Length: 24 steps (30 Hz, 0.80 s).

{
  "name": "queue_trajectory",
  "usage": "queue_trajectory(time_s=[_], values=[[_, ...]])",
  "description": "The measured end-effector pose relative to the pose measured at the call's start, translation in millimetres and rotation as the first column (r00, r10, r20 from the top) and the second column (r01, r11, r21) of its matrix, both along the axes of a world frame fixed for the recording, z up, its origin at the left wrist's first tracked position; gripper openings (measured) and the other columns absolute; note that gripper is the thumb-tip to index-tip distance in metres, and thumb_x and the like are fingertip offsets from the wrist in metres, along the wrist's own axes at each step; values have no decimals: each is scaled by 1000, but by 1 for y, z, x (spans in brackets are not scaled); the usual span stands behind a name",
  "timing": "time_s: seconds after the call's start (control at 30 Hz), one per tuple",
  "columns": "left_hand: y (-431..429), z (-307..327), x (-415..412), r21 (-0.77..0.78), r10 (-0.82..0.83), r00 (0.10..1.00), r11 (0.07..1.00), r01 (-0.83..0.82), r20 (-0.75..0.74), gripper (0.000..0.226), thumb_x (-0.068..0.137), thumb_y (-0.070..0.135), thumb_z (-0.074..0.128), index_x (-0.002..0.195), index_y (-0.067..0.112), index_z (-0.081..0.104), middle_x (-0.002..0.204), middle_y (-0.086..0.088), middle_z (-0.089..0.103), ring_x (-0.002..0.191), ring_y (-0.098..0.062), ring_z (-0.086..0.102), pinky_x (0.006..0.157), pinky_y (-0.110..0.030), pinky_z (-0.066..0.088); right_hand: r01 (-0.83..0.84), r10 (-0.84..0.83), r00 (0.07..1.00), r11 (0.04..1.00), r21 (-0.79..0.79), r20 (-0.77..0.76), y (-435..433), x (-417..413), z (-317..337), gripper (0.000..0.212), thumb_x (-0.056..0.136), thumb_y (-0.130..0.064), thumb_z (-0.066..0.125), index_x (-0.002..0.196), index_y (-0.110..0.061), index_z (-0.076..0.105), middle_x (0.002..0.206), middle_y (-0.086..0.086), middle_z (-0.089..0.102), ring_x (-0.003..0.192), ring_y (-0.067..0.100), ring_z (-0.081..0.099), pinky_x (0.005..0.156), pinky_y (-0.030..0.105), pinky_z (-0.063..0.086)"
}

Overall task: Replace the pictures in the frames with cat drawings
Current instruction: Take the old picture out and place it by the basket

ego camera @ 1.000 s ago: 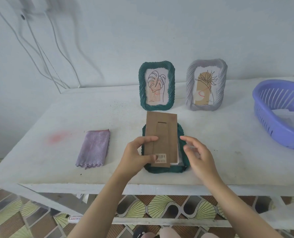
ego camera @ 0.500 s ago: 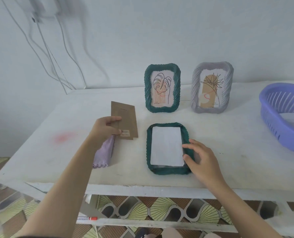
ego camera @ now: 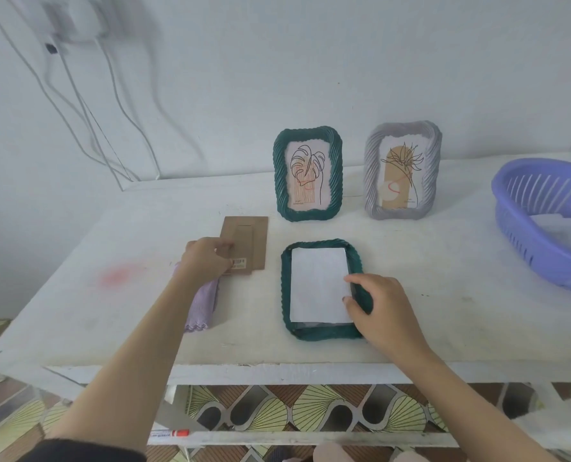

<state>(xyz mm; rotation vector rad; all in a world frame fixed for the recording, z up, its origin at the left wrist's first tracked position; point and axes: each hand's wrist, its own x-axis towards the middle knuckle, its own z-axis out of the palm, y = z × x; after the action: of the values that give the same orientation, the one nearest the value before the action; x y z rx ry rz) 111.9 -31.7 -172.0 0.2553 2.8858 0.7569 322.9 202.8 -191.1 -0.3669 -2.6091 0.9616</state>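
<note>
A dark green frame (ego camera: 285, 295) lies face down near the table's front edge, its back open and a white sheet (ego camera: 317, 285) showing inside. My right hand (ego camera: 382, 311) rests over the frame's right rim, with thumb and index finger pinching the sheet's right edge. My left hand (ego camera: 207, 261) holds the brown cardboard backing board (ego camera: 247, 241) low over the table, left of the frame. At the back, a second green frame (ego camera: 307, 175) and a grey frame (ego camera: 402, 171) stand upright, each with a plant drawing. No cat drawing can be made out.
A folded purple cloth (ego camera: 201, 310) lies under my left wrist. A purple plastic basket (ego camera: 517, 215) with white paper inside sits at the right edge. Cables (ego camera: 87, 105) hang down the wall at left. A red-capped marker (ego camera: 174, 433) lies on the rail below the table.
My left hand lifted the backing board off the face-down frame and carried it left, down to the table. That uncovered the white sheet. My right hand settled on the frame's right rim.
</note>
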Motion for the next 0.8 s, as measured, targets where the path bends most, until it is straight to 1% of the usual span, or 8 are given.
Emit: queue_trajectory(time_s=[0.07, 0.13, 0.2, 0.3, 0.4, 0.57, 0.7, 0.8], values=[[7, 4, 15, -39, -33, 988, 999, 27, -148, 47, 81, 15, 61, 126, 26, 56, 137, -5, 48, 130, -28, 30, 105, -33, 28, 38, -46, 998, 990, 134, 51, -5, -4, 1, 45, 82, -41, 62, 123, -25, 56, 121, -7, 60, 111, 19, 46, 91, 32, 38], [15, 6, 36, 72, -101, 955, 990, 125, -278, 41, 80, 16, 66, 121, 21, 60, 129, -5, 54, 124, -28, 40, 101, -33, 33, 63, -82, 994, 974, 219, 78, -7, -8, 1, 52, 78, -51, 62, 124, -27, 54, 121, -7, 60, 109, 20, 46, 89, 34, 37], [23, 6, 63, 209, -234, 930, 931, 298, -284, 43, 77, 22, 73, 118, 21, 62, 117, -1, 60, 113, -20, 50, 96, -30, 40, 81, -101, 992, 968, 237, 75, -7, -9, 1, 54, 76, -54, 63, 123, -29, 54, 118, -7, 62, 106, 20, 47, 87, 34, 36], [35, 0, 97, 155, -426, 882, 875, 459, -203, 58, 73, 36, 75, 126, 32, 53, 127, 12, 53, 120, -5, 40, 101, -23, 29, 103, -115, 992, 974, 203, 47, -6, -11, 3, 49, 77, -48, 65, 121, -29, 55, 109, -7, 64, 100, 19, 47, 81, 32, 34], [41, -7, 108, 107, -423, 889, 890, 444, -175, 64, 72, 38, 75, 130, 36, 48, 141, 9, 42, 133, -10, 30, 108, -27, 21, 118, -120, 993, 985, 126, 16, -4, -13, 4, 42, 78, -39, 68, 117, -28, 58, 92, -7, 62, 89, 16, 44, 76, 31, 35], [41, -7, 109, 68, -414, 892, 899, 432, -183, 67, 73, 40, 74, 133, 32, 45, 143, 9, 40, 136, -12, 25, 109, -26, 17, 146, -144, 987, 989, 15, -70, -2, -13, 3, 30, 77, -19, 71, 106, -25, 65, 74, -10, 62, 75, 19, 55, 74, 38, 49], [42, -8, 109, 76, -409, 897, 902, 425, -168, 68, 73, 39, 74, 134, 32, 43, 144, 9, 39, 138, -13, 23, 112, -31, 17, 142, -141, 980, 990, -5, -138, 0, -11, 1, 28, 79, -15, 69, 105, -22, 65, 72, -9, 67, 68, 15, 58, 71, 39, 52], [44, -7, 110, 89, -419, 896, 897, 433, -145, 70, 73, 36, 73, 135, 35, 40, 145, 10, 37, 139, -12, 20, 113, -32, 17, 116, -114, 982, 993, 6, -150, -1, -9, 1, 33, 79, -24, 70, 110, -23, 62, 77, -10, 67, 70, 15, 58, 71, 35, 50]])
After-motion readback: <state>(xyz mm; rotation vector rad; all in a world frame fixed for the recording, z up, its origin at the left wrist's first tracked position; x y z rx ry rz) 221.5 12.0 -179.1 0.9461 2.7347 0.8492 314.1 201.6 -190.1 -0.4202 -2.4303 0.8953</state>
